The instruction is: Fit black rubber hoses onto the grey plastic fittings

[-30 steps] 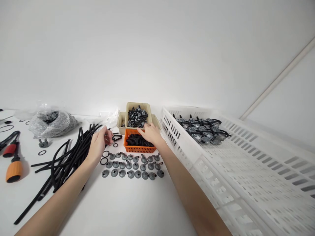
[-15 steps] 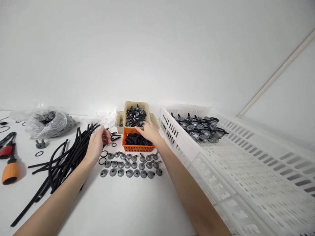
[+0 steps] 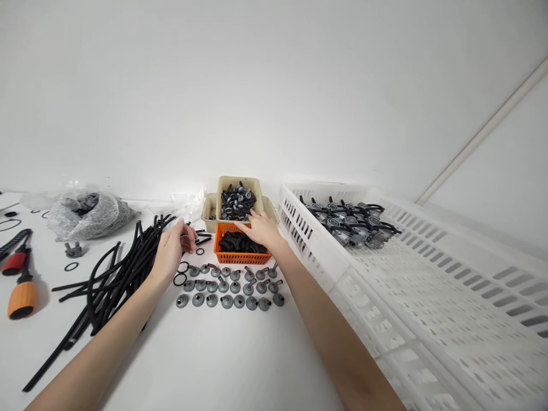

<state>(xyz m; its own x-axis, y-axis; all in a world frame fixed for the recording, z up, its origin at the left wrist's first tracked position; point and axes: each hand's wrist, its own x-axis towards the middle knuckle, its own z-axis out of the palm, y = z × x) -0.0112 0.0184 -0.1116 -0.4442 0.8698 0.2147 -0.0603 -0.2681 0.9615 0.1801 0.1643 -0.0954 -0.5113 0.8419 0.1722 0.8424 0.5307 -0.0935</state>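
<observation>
My left hand (image 3: 171, 251) hovers at the end of a bundle of long black hoses (image 3: 115, 268), its curled fingers next to a few short black tube pieces (image 3: 202, 240). I cannot see whether it holds anything. My right hand (image 3: 262, 229) lies palm down over the far rim of an orange basket (image 3: 240, 258) full of black curved pieces. Its fingers are spread towards a beige tub (image 3: 222, 188) of grey and black fittings. Rows of grey round fittings (image 3: 226, 286) lie in front of the basket, with black O-rings (image 3: 180, 279) to their left.
A big white slotted crate (image 3: 325, 251) fills the right side, with several assembled grey parts (image 3: 351, 225) at its far end. At the left are a plastic bag of parts (image 3: 85, 214), an orange-handled tool (image 3: 19, 297) and a red-handled one (image 3: 15, 262). A white wall stands behind.
Both hands stay almost where they were. The right hand's fingers have crept slightly towards the beige tub; the view has shifted a little.
</observation>
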